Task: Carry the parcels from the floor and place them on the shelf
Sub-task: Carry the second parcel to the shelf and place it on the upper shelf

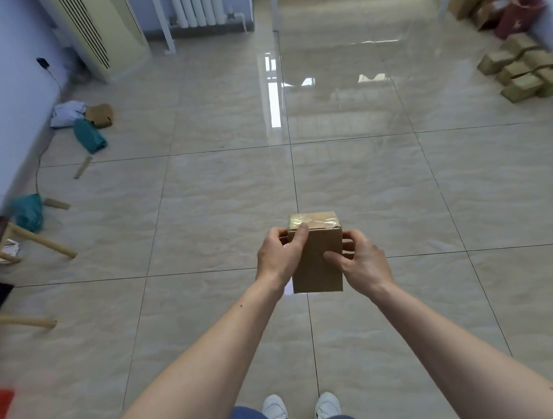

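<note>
Small cardboard box (315, 256) held above the tiled floor (404, 194), left hand (282, 255) and right hand (360, 261) each closed around its sides, more boxes (524, 70) far right of it.

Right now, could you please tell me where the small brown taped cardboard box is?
In the head view, the small brown taped cardboard box is centre frame, held off the tiled floor between the left hand and the right hand.
</note>
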### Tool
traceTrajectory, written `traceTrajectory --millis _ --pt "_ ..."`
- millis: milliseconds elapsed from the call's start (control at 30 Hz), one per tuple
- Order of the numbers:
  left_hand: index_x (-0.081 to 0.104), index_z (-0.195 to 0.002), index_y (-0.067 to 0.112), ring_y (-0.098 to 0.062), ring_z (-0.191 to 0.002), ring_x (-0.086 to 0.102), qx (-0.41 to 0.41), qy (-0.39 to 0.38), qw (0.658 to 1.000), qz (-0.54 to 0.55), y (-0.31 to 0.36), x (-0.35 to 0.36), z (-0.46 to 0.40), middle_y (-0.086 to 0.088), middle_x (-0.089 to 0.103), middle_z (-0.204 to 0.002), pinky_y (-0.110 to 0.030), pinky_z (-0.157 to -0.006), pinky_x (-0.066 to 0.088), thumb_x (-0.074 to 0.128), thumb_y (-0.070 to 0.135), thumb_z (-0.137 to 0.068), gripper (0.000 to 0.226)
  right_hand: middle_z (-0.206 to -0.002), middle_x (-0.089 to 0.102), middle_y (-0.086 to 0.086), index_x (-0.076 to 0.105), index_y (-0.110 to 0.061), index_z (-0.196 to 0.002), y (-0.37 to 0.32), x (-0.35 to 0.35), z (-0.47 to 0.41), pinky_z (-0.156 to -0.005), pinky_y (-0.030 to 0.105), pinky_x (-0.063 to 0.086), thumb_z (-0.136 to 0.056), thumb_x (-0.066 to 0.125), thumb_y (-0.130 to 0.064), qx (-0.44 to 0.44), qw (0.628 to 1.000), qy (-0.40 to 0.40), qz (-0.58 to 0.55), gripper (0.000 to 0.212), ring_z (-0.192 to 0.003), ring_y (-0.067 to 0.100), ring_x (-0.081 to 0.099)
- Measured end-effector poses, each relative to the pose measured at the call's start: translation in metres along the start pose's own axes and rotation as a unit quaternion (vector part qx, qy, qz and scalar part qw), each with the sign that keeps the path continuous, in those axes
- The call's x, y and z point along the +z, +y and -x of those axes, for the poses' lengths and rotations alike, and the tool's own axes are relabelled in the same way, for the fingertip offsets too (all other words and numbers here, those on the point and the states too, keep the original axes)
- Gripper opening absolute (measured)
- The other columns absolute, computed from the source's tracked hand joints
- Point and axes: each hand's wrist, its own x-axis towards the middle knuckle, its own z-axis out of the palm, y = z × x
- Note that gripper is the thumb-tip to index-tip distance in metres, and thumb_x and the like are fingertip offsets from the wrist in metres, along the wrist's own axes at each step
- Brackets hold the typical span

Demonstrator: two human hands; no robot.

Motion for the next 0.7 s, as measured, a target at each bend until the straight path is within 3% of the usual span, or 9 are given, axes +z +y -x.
traceTrajectory --millis 133,300,467,600,700 --pt "0.057 -0.106 0.018 -0.024 -0.101 0.063 -0.001 0.025 0.999 0.025 0.016 -0.005 0.014 -0.005 0.066 -0.109 -0.048 -0.088 0.057 0.059 0.053 -0.086 0.041 -0.120 0.069 0.004 0.057 -0.016 -0.121 -0.013 -0.009 0.016 -0.081 0.035 0.055 -0.081 0.077 -0.021 -0.008 1.000 -0.002 -0.004 0.045 -0.098 0.021 0.070" --pt "0.053 -0.112 0.014 -0.020 -0.095 0.058 0.034 0.006 0.999 0.007 0.021 -0.018 0.028 -0.004 0.062 -0.109 -0.027 -0.066 0.048 0.064 0.034 -0.088 0.032 -0.114 0.066 -0.001 0.054 -0.016 -0.111 -0.025 -0.018 0.033 -0.087 0.034 0.054 -0.071 0.085 -0.032 -0.001 0.999 -0.048 -0.012 0.054 -0.102 0.019 0.066" --pt "0.050 -0.119 0.014 -0.020 -0.100 0.061 0.075 -0.014 0.997 0.020 0.022 -0.030 0.037 -0.004 0.061 -0.115 -0.027 -0.070 0.048 0.071 0.024 -0.082 0.043 -0.105 0.067 0.002 0.055 -0.011 -0.110 -0.043 -0.017 0.044 -0.080 0.034 0.051 -0.076 0.071 -0.060 0.043 0.998 -0.003 -0.050 0.061 -0.097 0.019 0.063" --pt "0.042 -0.133 0.014 -0.021 -0.103 0.061 0.102 -0.045 0.993 0.044 0.026 -0.035 0.045 -0.006 0.057 -0.123 -0.032 -0.081 0.052 0.069 0.010 -0.081 0.059 -0.110 0.070 0.008 0.056 -0.010 -0.115 -0.047 -0.015 0.044 -0.089 0.042 0.052 -0.087 0.063 -0.051 0.040 0.997 0.048 -0.043 0.050 -0.103 0.027 0.065" --pt "0.037 -0.142 0.017 -0.024 -0.112 0.060 0.110 -0.043 0.992 0.033 0.029 -0.037 0.044 -0.005 0.056 -0.125 -0.042 -0.095 0.053 0.072 0.021 -0.078 0.073 -0.108 0.073 0.006 0.059 -0.016 -0.115 -0.048 -0.015 0.047 -0.088 0.046 0.055 -0.084 0.068 -0.046 0.025 0.996 0.056 -0.065 0.043 -0.099 0.025 0.068"
